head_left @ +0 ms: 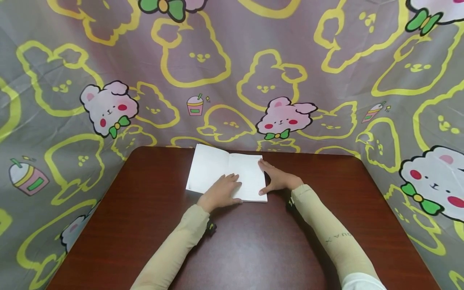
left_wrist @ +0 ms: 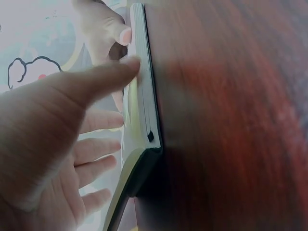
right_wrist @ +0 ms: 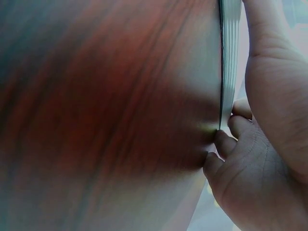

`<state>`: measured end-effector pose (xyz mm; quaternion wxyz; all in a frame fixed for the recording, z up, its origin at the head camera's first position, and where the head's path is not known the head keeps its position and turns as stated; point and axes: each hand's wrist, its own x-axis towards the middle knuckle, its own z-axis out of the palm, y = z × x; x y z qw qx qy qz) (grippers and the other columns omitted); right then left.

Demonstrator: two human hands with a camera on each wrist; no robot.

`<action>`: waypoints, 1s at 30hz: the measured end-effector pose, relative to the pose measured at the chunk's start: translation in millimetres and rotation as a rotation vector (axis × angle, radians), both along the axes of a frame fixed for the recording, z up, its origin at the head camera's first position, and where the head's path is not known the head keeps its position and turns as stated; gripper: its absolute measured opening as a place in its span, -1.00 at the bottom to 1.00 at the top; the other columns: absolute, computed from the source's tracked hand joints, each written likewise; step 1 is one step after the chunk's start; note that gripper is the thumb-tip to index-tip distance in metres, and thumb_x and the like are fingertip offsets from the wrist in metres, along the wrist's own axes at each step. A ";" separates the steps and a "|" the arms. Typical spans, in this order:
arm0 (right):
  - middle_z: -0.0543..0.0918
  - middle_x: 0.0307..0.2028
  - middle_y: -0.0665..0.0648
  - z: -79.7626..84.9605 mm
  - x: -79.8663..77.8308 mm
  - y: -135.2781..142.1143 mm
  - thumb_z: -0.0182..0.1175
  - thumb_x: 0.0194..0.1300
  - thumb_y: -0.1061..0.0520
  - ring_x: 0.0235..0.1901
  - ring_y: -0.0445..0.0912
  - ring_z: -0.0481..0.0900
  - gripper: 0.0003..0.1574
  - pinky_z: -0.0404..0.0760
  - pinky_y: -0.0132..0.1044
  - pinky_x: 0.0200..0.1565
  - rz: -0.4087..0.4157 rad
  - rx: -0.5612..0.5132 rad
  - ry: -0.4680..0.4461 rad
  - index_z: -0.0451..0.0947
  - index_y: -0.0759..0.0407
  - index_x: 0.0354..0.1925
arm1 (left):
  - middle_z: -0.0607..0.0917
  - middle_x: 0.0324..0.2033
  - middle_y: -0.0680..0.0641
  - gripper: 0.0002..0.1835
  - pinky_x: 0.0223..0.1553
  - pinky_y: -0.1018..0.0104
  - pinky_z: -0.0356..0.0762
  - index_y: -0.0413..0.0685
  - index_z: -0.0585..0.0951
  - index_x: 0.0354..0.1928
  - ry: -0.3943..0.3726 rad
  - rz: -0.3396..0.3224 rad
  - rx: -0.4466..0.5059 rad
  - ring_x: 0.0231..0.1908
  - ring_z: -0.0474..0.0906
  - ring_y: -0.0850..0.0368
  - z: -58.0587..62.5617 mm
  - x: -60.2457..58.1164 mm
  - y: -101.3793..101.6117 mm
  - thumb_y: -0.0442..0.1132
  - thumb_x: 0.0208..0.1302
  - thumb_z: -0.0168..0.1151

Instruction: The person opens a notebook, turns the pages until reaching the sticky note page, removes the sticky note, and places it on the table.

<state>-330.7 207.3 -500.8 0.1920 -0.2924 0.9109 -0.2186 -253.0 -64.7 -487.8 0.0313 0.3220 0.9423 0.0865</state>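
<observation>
An open notebook (head_left: 214, 167) with white, blank-looking pages and a dark cover (left_wrist: 155, 106) lies near the far edge of the table. Across its lower middle, my left hand (head_left: 222, 192) rests with fingers extended over the pages; in the left wrist view the thumb lies by the edge of the page block. My right hand (head_left: 278, 179) touches the notebook's right edge, thumb at the lower corner and fingers spread toward the upper corner. In the right wrist view, some fingertips (right_wrist: 225, 143) meet the page block's edge and the tabletop.
The brown wooden table (head_left: 253, 245) stretches around the notebook toward me. A grey curtain (head_left: 232, 96) with cartoon prints hangs behind the table and along both sides. Dark wrist devices (head_left: 210, 228) sit under both sleeves.
</observation>
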 end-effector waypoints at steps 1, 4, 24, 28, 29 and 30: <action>-0.28 0.63 0.30 -0.4 -0.3 -0.1 0.59 -0.03 -0.28 0.61 0.16 -0.31 0.70 -0.08 0.10 0.57 -0.001 0.004 -0.001 -0.30 0.32 0.61 | 0.41 0.44 -0.24 -0.28 0.50 -0.14 0.16 -0.13 0.57 0.30 0.000 0.000 0.005 0.47 0.27 -0.19 0.0 0.4 0.0 0.19 0.25 0.39; -0.28 0.63 0.30 -0.6 -0.6 -0.1 0.59 -0.03 -0.28 0.61 0.17 -0.30 0.70 -0.07 0.12 0.56 0.001 0.000 0.001 -0.30 0.32 0.61 | 0.42 0.43 -0.24 -0.31 0.50 -0.15 0.16 -0.13 0.58 0.29 0.003 -0.004 0.022 0.47 0.27 -0.19 0.6 1.0 -0.1 0.15 0.26 0.40; -0.24 0.62 0.36 -0.3 1.1 0.5 0.56 0.01 -0.29 0.60 0.24 -0.25 0.67 -0.03 0.19 0.54 0.007 -0.021 0.026 -0.29 0.35 0.61 | 0.62 0.28 -0.03 -0.90 0.49 -0.15 0.16 0.05 0.80 -0.47 0.262 -0.163 0.029 0.39 0.43 -0.03 4.0 4.6 8.4 -0.21 0.19 0.44; -0.23 0.62 0.35 -0.2 1.7 1.2 0.56 0.03 -0.28 0.60 0.21 -0.23 0.64 -0.02 0.16 0.55 0.003 -0.023 0.023 -0.27 0.34 0.61 | 0.62 0.29 -0.02 -0.91 0.49 -0.13 0.19 0.05 0.79 -0.48 0.296 -0.168 0.021 0.38 0.44 -0.01 2.0 5.8 8.2 -0.21 0.17 0.45; -0.21 0.61 0.36 -0.4 1.8 1.6 0.56 0.03 -0.27 0.60 0.22 -0.22 0.62 -0.01 0.17 0.54 0.004 -0.028 0.027 -0.25 0.35 0.60 | 0.62 0.29 -0.02 -0.91 0.48 -0.13 0.20 0.05 0.79 -0.48 0.307 -0.167 0.017 0.38 0.44 -0.01 1.5 6.1 8.1 -0.22 0.17 0.46; -0.21 0.61 0.36 -1.0 1.6 2.1 0.56 0.04 -0.27 0.60 0.22 -0.21 0.61 0.00 0.16 0.54 0.006 -0.031 0.031 -0.24 0.36 0.60 | 0.61 0.29 -0.02 -0.91 0.48 -0.12 0.21 0.04 0.79 -0.48 0.318 -0.166 0.015 0.38 0.44 -0.01 1.3 6.5 8.0 -0.22 0.17 0.46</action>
